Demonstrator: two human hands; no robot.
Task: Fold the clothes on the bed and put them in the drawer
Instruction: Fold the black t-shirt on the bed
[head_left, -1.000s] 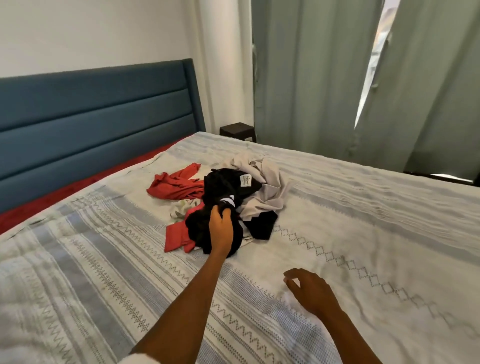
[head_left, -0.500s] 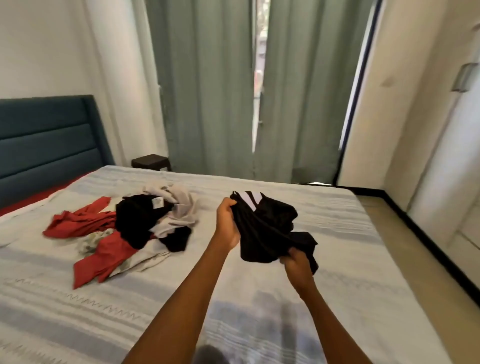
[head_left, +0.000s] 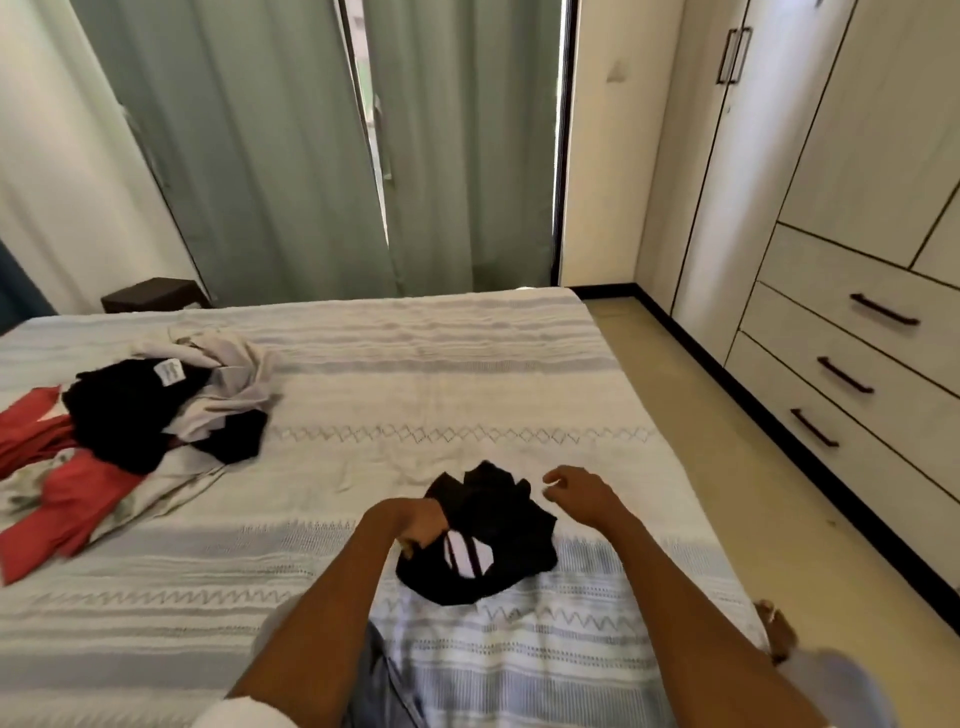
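A crumpled black garment with white stripes (head_left: 493, 540) lies on the striped bed cover (head_left: 467, 395) right in front of me. My left hand (head_left: 421, 522) grips its left edge with curled fingers. Just to the right of the garment, my right hand (head_left: 579, 491) hovers with loosely curled fingers and holds nothing. A pile of clothes (head_left: 130, 415) in red, black, beige and a pale print lies at the left of the bed. The wardrobe's drawers (head_left: 852, 374) with dark handles stand shut at the right.
Green curtains (head_left: 311, 156) hang behind the bed, with a dark bedside stool (head_left: 150, 295) at the back left. A strip of tan floor (head_left: 727, 467) runs between the bed's right edge and the wardrobe. My foot (head_left: 779, 631) shows at the bed's lower right corner.
I lifted the black garment off the pile, carried it right with both hands and laid it on the bed in front of me. My right hand has let go of it.
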